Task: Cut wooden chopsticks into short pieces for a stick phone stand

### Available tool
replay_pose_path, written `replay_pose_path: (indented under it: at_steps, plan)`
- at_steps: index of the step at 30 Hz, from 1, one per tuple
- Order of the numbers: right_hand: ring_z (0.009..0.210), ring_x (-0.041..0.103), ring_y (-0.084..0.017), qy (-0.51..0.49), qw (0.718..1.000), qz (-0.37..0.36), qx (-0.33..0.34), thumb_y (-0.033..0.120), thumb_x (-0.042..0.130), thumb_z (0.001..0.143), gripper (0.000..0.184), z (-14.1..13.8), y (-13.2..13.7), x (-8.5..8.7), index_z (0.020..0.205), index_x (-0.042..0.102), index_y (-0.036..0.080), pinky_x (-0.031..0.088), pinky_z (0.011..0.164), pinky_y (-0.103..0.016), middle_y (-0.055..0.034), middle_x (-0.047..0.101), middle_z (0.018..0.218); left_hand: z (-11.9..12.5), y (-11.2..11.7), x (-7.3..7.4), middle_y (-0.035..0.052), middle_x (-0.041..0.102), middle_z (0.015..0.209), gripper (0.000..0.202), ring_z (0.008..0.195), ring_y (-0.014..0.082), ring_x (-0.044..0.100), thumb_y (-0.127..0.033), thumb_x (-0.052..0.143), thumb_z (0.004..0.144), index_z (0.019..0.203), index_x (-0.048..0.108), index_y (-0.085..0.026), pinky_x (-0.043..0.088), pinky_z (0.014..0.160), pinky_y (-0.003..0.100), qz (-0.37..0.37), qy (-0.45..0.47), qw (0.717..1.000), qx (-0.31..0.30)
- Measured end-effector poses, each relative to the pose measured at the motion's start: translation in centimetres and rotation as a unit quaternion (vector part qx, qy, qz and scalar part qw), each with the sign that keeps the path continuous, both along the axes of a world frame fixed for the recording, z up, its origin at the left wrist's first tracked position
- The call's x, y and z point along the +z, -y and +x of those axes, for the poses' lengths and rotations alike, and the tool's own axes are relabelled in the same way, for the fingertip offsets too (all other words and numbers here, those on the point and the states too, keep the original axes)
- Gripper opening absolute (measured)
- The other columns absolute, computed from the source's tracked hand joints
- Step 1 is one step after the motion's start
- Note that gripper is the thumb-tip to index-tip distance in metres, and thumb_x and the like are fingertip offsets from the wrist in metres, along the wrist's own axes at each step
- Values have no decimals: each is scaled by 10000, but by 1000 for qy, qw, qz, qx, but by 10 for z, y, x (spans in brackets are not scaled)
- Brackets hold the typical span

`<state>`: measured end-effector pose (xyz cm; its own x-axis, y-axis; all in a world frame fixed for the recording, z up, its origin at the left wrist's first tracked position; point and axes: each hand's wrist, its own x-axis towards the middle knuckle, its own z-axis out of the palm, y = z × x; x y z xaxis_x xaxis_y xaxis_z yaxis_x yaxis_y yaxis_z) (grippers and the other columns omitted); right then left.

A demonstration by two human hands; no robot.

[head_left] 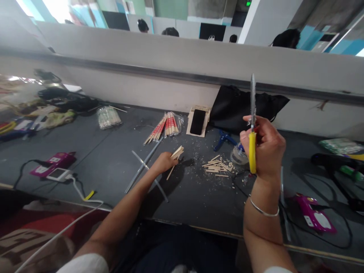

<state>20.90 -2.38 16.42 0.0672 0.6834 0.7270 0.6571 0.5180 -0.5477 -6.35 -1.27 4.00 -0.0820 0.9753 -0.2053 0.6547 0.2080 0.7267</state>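
Note:
My left hand (pixel 165 163) is closed around several pale wooden sticks (pixel 178 152), just above the dark table. One thin stick slants down below its fingers. My right hand (pixel 265 146) is raised and gripping yellow-handled scissors (pixel 252 149), seen edge-on with the metal blades pointing up. Between the hands lies a loose pile of short cut stick pieces (pixel 216 166), with small chips scattered round it. Beyond my left hand are wrapped chopsticks (pixel 171 125) with red printing. Two clear glue sticks (pixel 139 172) lie crossed beside my left forearm.
A phone (pixel 198 121) rests on paper by the wall, next to a black bag (pixel 236 108). A blue clamp (pixel 223 140) and a clear round container (pixel 238 155) stand near the pile. Purple devices (pixel 314 214) with cables lie at both sides. People sit beyond the partition.

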Motion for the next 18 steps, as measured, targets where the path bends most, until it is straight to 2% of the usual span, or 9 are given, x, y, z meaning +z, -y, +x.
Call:
replay_pose_path:
  at_steps: [2,5,7,10,12,18]
  plan:
    - [597,523,-104,-3,1000,-11,12,213,624,806,290,0,-1,-1,1088,687,235,489,621,-260,24,652,825,4,-6,6,-72,403,463,158,460,87,384,-197,634,602,541,488,-203,271,467,223,48,118,991,36]
    - [595,519,-106,-1,999,-23,25,223,627,811,289,-1,-3,-2,1094,686,232,492,622,-263,24,647,811,10,-19,16,-92,384,461,136,398,60,320,-242,614,591,590,483,-207,245,407,204,125,281,949,63]
    - [589,518,-106,2,999,-26,26,229,632,810,289,-3,-4,-2,1092,691,226,493,623,-266,22,648,805,14,-29,21,-104,373,444,155,361,49,288,-265,625,587,607,481,-210,229,372,196,159,349,921,67]
    - [588,522,-105,-3,999,-27,25,235,635,810,284,-5,-4,-2,1087,697,222,491,622,-264,24,649,794,19,-40,23,-103,398,429,166,330,45,293,-274,660,603,639,514,-205,215,342,190,177,400,897,61]
    - [589,523,-104,-9,999,-26,25,234,632,815,279,-4,-3,-1,1086,697,217,489,619,-262,23,650,796,23,-45,22,-81,471,457,182,325,37,312,-288,687,617,647,534,-196,212,332,189,181,419,888,55]
    - [584,500,-102,-13,999,-33,33,249,632,817,280,-6,-8,-6,1092,683,231,472,602,-260,34,619,784,34,-50,21,-47,618,544,346,328,26,348,-387,813,593,745,580,-181,248,329,184,197,485,851,51]
